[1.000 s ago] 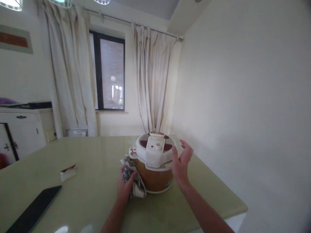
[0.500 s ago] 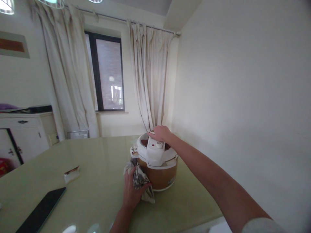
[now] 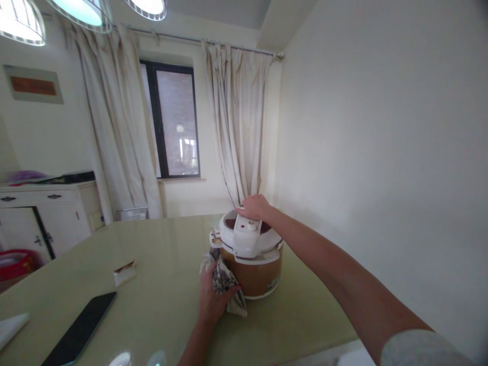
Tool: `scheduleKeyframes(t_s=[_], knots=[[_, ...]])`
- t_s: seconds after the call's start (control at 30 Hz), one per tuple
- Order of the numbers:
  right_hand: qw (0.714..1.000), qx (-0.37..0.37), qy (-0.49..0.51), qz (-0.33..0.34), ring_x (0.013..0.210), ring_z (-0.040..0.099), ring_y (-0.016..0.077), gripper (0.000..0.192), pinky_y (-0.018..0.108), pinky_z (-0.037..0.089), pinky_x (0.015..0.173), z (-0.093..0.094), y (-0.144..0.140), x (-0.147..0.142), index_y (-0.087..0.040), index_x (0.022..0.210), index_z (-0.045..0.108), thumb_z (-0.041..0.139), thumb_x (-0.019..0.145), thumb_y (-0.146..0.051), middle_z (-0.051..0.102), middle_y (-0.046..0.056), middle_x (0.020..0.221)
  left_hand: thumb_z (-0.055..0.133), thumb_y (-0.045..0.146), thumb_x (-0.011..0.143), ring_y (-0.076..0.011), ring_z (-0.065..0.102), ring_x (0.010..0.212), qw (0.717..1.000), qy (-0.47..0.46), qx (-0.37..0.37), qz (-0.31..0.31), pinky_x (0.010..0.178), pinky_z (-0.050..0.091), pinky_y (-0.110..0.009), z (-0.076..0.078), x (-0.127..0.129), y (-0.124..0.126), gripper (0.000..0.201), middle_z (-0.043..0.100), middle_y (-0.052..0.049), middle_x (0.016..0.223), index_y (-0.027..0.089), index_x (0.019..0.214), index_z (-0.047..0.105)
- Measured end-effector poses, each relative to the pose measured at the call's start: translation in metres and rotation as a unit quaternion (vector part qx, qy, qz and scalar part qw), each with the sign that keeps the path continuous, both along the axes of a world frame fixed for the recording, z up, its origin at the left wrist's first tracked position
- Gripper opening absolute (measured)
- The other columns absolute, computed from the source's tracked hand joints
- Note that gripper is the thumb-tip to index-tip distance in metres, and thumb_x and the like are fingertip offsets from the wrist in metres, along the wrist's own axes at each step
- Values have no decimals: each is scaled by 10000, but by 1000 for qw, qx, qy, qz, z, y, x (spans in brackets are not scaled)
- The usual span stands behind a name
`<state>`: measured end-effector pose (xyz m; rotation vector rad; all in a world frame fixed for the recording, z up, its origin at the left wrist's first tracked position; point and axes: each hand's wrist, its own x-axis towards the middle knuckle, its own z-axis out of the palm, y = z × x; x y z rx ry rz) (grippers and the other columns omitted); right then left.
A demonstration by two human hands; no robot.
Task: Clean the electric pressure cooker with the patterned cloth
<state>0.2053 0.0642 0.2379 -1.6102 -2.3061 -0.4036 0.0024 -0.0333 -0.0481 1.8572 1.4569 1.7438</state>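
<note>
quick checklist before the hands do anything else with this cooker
1. Left hand holding the cloth at the cooker's side: ok
2. Right hand on top of the lid: ok
3. Lid down on the cooker: ok
4. Cooker upright on the table: ok
5. Black flat device apart from the cooker: ok
6. Cooker unplugged: cannot tell, no cord shows

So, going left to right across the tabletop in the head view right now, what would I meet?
White object cut off at the picture's edge → black slab → small packet → left hand → cooker.
</note>
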Motion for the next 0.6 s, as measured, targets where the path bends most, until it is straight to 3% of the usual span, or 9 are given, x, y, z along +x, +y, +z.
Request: scheduleKeyframes(t_s=[0.2, 0.33, 0.47, 0.6], knots=[[1000, -7, 4, -17, 1155, 696, 368, 685, 430, 500, 980, 19, 9, 1, -114, 1106, 806, 513, 973, -719, 764, 232, 1180, 886, 509, 683, -380, 541, 1332, 1000, 8, 15, -6, 1111, 462, -603, -4, -1, 1, 862, 579, -144, 1352, 221, 1421, 547], [996, 21, 28, -82, 1191, 681, 354, 756, 413, 493, 999, 43, 13, 21, -113, 1196, 771, 372, 1020, -731, 746, 237, 1222, 883, 504, 700, -375, 531, 1345, 1000, 17, 15, -8, 1118, 461, -606, -6, -2, 1, 873, 570, -147, 1372, 220, 1444, 527], [985, 53, 5, -167, 1245, 651, 363, 764, 418, 478, 1016, 67, 9, 67, -109, 1272, 734, 327, 1038, -712, 722, 262, 1257, 889, 502, 705, -370, 539, 1327, 999, 18, 25, -12, 1121, 461, -614, -4, -1, 0, 876, 575, -139, 1362, 225, 1446, 512], [967, 45, -20, -248, 1236, 653, 370, 721, 450, 473, 1006, 75, -8, 133, -93, 1274, 726, 375, 1043, -679, 701, 286, 1270, 886, 524, 700, -384, 542, 1331, 999, 15, 30, -8, 1104, 471, -622, -2, 0, 0, 868, 578, -144, 1364, 231, 1433, 524]])
